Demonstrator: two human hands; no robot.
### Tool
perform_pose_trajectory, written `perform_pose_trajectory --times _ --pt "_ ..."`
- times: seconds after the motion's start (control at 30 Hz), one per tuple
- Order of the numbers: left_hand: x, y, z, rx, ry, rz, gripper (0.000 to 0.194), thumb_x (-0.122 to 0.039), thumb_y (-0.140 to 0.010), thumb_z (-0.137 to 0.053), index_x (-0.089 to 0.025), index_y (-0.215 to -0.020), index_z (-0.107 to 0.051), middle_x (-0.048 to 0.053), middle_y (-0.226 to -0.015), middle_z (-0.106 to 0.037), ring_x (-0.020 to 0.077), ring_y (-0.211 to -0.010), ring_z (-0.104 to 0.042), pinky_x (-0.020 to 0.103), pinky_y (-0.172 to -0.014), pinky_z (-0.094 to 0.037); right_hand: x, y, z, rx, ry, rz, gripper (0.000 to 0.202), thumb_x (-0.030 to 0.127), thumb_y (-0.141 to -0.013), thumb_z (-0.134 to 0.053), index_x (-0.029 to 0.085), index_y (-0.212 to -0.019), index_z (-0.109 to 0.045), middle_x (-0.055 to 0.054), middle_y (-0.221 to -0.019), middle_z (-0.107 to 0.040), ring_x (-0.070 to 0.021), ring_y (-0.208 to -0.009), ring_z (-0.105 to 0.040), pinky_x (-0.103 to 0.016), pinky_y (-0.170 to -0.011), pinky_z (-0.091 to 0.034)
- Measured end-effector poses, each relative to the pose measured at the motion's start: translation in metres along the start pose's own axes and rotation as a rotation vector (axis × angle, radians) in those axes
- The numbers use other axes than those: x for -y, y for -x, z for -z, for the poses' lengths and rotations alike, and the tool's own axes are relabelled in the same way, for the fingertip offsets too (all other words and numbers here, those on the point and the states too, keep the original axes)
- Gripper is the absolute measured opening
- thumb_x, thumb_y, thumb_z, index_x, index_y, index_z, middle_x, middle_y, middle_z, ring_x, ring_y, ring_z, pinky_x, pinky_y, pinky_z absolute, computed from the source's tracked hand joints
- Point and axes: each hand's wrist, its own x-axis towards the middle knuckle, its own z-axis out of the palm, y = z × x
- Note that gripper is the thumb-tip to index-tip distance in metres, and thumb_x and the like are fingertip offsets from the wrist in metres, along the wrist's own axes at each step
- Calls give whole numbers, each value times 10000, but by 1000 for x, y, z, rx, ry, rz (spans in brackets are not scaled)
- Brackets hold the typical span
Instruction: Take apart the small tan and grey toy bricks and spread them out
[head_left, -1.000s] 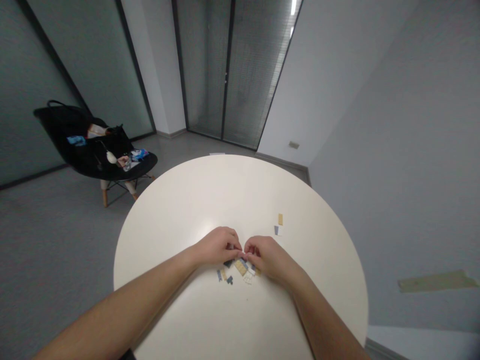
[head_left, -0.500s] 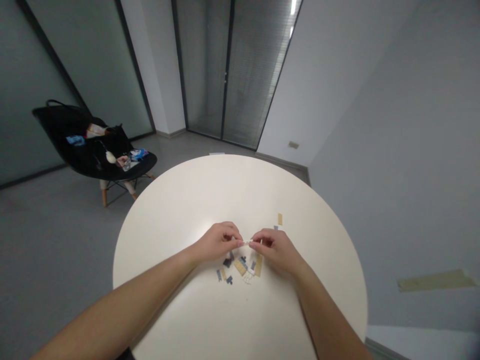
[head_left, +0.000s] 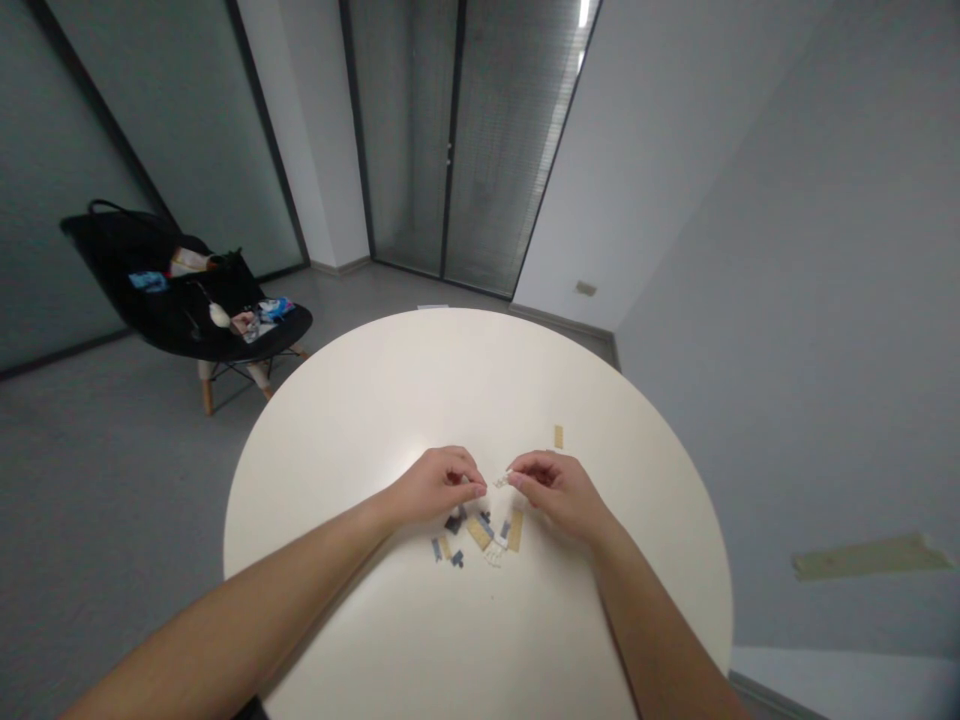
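Observation:
Pinched between the thumb and finger of my right hand (head_left: 553,490) is a small white toy brick piece (head_left: 502,481), its left part showing past the fingertips. My left hand (head_left: 442,482) is just left of it, apart from the piece, with thumb and fingers closed together; whether something tiny is in them I cannot make out. Below the hands on the table lie a tan plate piece (head_left: 478,532), a longer tan piece (head_left: 516,530), a white piece (head_left: 493,553), a dark piece (head_left: 453,523) and several small grey-blue pieces (head_left: 457,559).
The round white table (head_left: 360,420) carries everything. Beyond my right hand lies another tan piece (head_left: 559,436). A black chair (head_left: 150,300) with a bag and other items stands at the far left. Glass doors (head_left: 450,150) and a grey wall (head_left: 787,350) surround the area.
My right hand has moved slightly right, away from my left hand, with the white piece in it. A gap now shows between the fingertips. The left hand has barely moved.

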Motion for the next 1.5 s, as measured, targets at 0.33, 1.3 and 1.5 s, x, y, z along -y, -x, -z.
perform_pose_trajectory --times 0.33,1.3,1.5 --pt "8 0 1 -17 -14 3 149 -279 -813 -652 -157 -782 -730 30 -798 -626 93 -653 -532 209 -601 -407 -15 7 56 -188 112 -72 396 499 -721 -668 142 -879 -733 -53 -666 -676 -111 -500 -488 -251 -480 -411" --pt "7 0 2 -15 -50 29 148 -272 -806 -646 -154 -769 -728 29 -777 -619 95 -639 -525 212 -594 -403 -95 -14 105 -586 618 -171 384 385 -828 -474 139 -976 -730 -130 -946 -729 -238 -830 -646 -369 -782 -475" --pt "5 1 4 -12 -57 24 147 -273 -808 -641 -163 -773 -730 26 -785 -622 93 -634 -518 210 -593 -401 -113 -26 102 -523 748 -163 379 324 -869 -415 142 -1008 -718 -125 -1024 -712 -230 -926 -633 -347 -852 -458"
